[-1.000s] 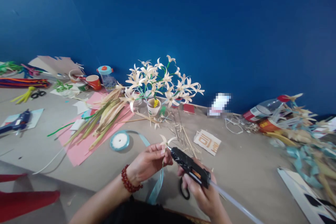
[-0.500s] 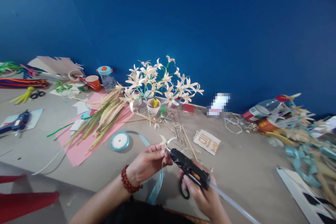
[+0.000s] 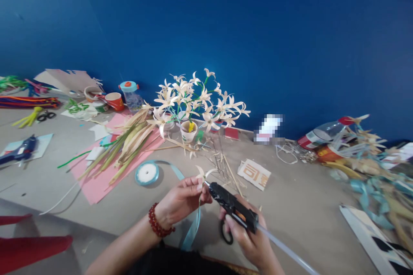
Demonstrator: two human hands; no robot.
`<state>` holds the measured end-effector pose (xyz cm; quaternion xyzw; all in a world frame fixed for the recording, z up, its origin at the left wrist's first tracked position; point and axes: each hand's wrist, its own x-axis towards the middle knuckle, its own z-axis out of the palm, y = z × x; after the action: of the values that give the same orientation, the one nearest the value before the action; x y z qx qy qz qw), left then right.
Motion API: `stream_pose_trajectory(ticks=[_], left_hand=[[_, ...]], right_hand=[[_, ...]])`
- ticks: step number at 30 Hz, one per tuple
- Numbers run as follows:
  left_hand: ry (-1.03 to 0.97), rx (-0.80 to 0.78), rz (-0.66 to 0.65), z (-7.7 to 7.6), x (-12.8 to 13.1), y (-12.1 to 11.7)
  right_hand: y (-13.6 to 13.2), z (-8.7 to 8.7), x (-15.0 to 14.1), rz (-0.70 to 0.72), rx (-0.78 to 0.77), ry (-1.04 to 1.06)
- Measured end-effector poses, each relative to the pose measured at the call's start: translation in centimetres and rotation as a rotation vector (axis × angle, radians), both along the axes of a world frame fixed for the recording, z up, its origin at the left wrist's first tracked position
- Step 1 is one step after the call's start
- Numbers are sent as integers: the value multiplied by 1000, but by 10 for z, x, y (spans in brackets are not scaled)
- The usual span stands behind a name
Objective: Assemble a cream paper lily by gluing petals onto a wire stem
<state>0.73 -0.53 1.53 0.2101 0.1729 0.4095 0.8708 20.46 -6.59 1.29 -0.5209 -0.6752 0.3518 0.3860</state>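
Note:
Between the fingertips of my left hand point(image 3: 187, 197) is a pale artificial flower point(image 3: 203, 174), its petals spread above the thumb. My right hand point(image 3: 247, 232) is wrapped round a black glue gun point(image 3: 230, 204). The gun's metal nozzle is at the flower's base, though I cannot tell whether it touches. A clear glue stick point(image 3: 284, 247) sticks out of the gun's back end. Light-blue ribbon point(image 3: 192, 230) hangs below my left hand. Beside the right hand shows a dark scissor handle point(image 3: 226, 234), partly hidden. A ribbon spool point(image 3: 146, 172) lies to the left.
Finished pale flowers point(image 3: 196, 99) stand in a paper cup point(image 3: 189, 132) near the blue wall. Dried husks point(image 3: 129, 146) lie on pink paper point(image 3: 92, 189). A second glue gun point(image 3: 24, 150) rests at far left. Torn cardboard point(image 3: 254, 174) and a plastic bottle point(image 3: 322, 133) are on the right.

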Motion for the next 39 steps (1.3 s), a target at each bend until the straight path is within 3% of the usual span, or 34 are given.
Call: stream_pose_trajectory(ticks=[24, 32, 36, 39], left_hand=[[-6, -3, -15, 1, -1, -1], [-35, 36, -16, -1, -2, -2], [-65, 92, -14, -1, -2, -1], [-74, 130, -5, -2, -6, -1]], right_hand=[[1, 1, 3, 38, -34, -20], [0, 3, 0, 16, 72, -86], [4, 6, 8, -42, 89, -144], [11, 2, 26, -162, 68, -319]])
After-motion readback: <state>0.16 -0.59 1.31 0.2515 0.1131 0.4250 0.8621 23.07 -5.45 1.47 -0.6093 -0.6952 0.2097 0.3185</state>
